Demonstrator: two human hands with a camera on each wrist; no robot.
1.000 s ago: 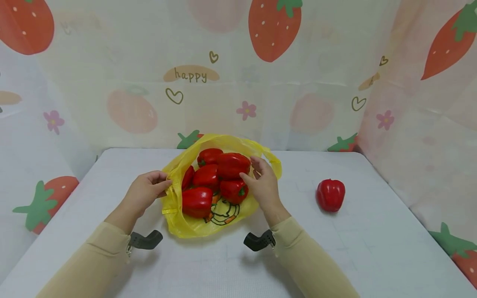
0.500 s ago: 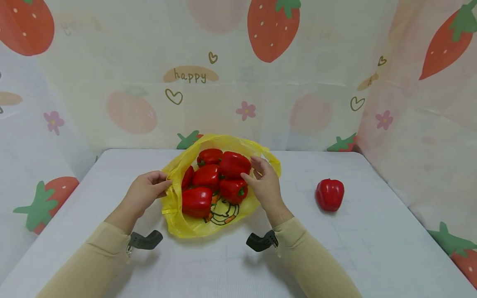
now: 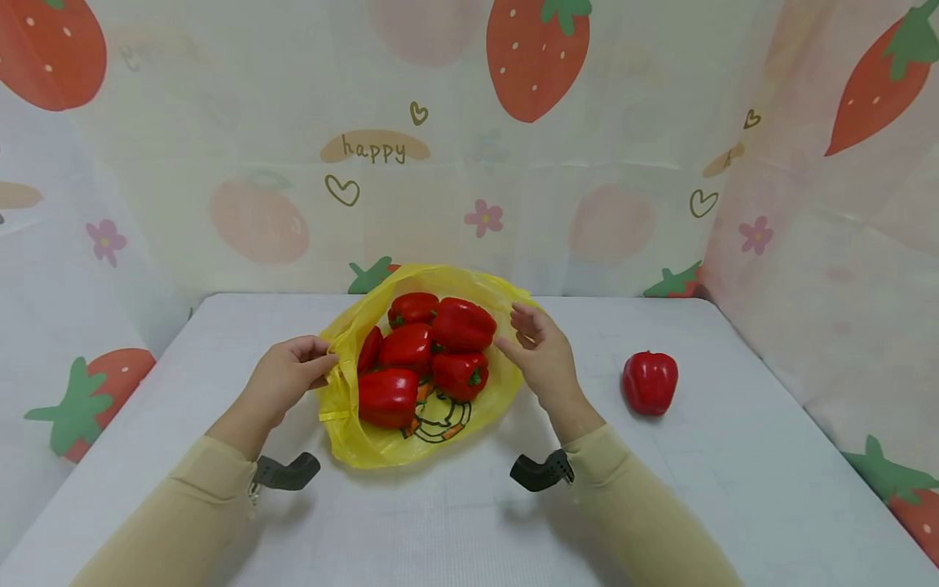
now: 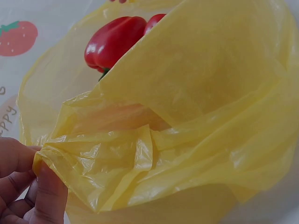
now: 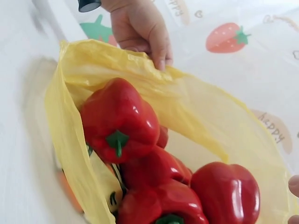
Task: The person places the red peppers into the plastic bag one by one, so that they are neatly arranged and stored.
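Note:
A yellow plastic bag lies with its mouth spread wide in the middle of the table. Several red bell peppers are inside it. My left hand pinches the bag's left rim between thumb and fingers, and the gathered plastic shows close up in the left wrist view. Over the bag's right side is my right hand, fingers loosely bent and nothing held. A gap separates it from the nearest pepper; whether it touches the bag's rim I cannot tell. Another red bell pepper stands on the table, right of the bag.
A white cloth covers the table. Behind it and at both sides hang curtains printed with strawberries, hearts and flowers. Dark curved camera mounts stick out from both wrists over the tabletop.
My right hand has left the upper right pepper in the bag and drawn back to the right. That pepper has shifted slightly rightward. My left hand still holds the rim.

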